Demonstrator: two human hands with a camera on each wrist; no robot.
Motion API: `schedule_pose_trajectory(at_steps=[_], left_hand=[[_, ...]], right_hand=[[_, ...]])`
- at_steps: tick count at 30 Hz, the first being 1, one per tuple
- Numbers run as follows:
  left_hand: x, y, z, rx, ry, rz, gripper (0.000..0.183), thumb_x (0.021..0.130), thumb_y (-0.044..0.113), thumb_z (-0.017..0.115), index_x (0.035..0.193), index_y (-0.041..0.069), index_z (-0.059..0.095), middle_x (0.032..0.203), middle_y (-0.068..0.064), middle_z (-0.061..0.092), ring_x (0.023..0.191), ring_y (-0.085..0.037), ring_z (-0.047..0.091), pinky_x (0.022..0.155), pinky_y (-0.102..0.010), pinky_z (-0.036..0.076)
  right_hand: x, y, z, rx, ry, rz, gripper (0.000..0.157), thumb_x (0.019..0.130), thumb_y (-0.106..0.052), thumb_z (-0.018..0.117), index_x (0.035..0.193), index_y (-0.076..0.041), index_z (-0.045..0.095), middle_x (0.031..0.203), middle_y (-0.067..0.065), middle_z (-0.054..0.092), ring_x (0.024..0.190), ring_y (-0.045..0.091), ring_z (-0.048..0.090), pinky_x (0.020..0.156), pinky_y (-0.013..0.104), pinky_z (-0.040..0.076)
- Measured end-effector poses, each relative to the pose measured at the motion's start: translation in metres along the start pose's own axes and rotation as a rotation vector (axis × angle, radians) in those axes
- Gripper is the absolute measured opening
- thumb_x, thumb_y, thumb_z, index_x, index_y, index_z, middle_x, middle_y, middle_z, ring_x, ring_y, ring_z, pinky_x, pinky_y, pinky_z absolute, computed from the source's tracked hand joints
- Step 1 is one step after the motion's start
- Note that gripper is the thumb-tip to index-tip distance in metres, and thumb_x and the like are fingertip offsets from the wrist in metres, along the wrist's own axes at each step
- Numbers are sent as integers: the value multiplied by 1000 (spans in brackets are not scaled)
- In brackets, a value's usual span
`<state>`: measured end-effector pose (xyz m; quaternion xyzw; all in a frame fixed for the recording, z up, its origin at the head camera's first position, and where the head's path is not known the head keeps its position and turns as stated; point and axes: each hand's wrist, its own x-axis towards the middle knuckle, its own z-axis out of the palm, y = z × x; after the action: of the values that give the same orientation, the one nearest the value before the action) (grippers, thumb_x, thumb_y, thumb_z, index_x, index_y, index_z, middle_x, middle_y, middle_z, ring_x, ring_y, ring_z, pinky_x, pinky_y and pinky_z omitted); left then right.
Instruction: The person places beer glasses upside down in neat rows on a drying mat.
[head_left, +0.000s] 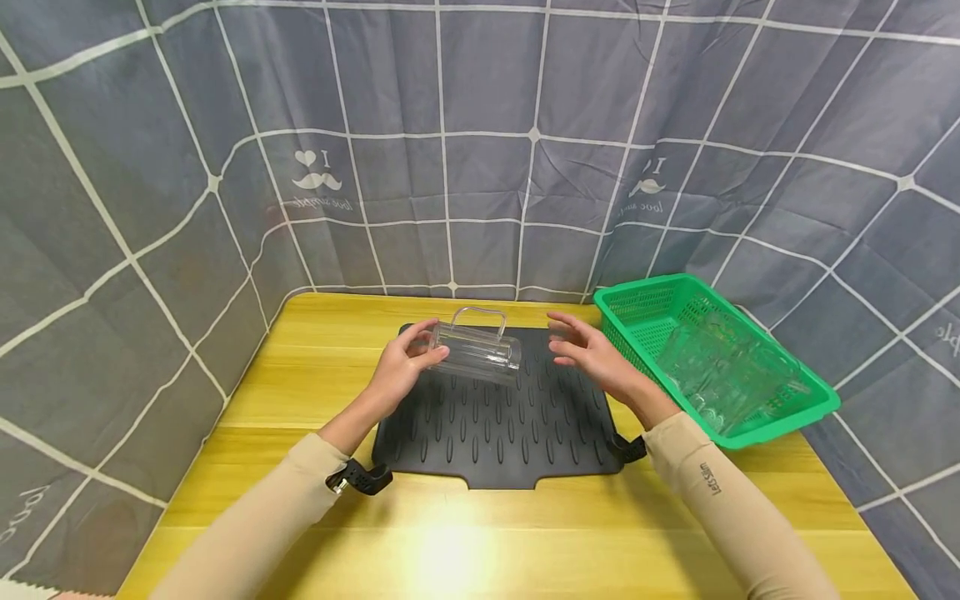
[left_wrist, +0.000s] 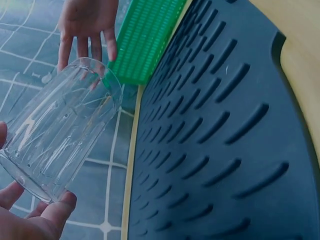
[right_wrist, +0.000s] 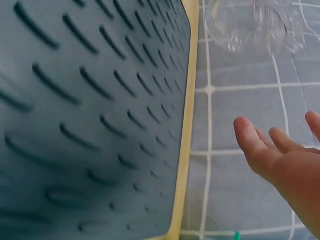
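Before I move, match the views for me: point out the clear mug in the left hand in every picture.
Head: the clear mug is near the centre, held sideways by the left hand, handle up.
Left wrist: the clear mug fills much of the left side, tilted.
Right wrist: the clear mug is at the upper right, cut by the top edge.
Shared landmark: the dark ridged mat, seen in all three views.

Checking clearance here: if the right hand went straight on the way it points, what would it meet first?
Probably the clear mug held in the left hand: the right hand points roughly toward it, though depth makes exact contact uncertain.
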<state>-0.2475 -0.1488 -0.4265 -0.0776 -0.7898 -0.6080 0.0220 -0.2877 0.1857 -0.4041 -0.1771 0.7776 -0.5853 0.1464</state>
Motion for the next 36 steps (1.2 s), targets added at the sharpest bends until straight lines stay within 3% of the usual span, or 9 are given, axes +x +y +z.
schedule_pose_trajectory(at_steps=[6,12,18,30,36], left_hand=[[7,1,-16,38,12,-20,61,95,27,72,150,16,48,143,-19,50,126,-39,55,105,-56,46],[11,2,-31,76,33,-37,63,95,27,72,152,15,47,148,-20,47,132,-40,52,107,-56,45],[18,1,-43,176,45,-19,64,95,27,72,152,15,46,144,-19,49,132,-39,53,103,-56,48],[32,0,-50,342,57,-7,65,93,29,73,151,17,49,139,-19,51,125,-40,52,91,-53,52],[41,1,-55,411,60,1,64,93,30,73,151,16,49,142,-22,48,128,-44,50,99,-59,47]], right_hand=[[-4,-8,-19,-125,19,-28,63,103,-25,60,159,-22,31,163,13,29,146,38,37,112,58,38],[-10,-17,-34,-283,43,-26,62,102,-32,61,158,-23,34,163,10,32,148,38,31,114,63,32],[-14,-20,-52,-387,61,-13,62,102,-34,61,157,-25,36,163,8,32,149,38,29,112,66,32],[-24,-19,-79,-562,53,-25,62,102,-39,60,156,-22,37,164,10,30,147,43,30,112,65,33],[-31,-23,-89,-624,69,-38,62,102,-39,60,155,-18,39,162,13,33,146,43,32,110,65,35]])
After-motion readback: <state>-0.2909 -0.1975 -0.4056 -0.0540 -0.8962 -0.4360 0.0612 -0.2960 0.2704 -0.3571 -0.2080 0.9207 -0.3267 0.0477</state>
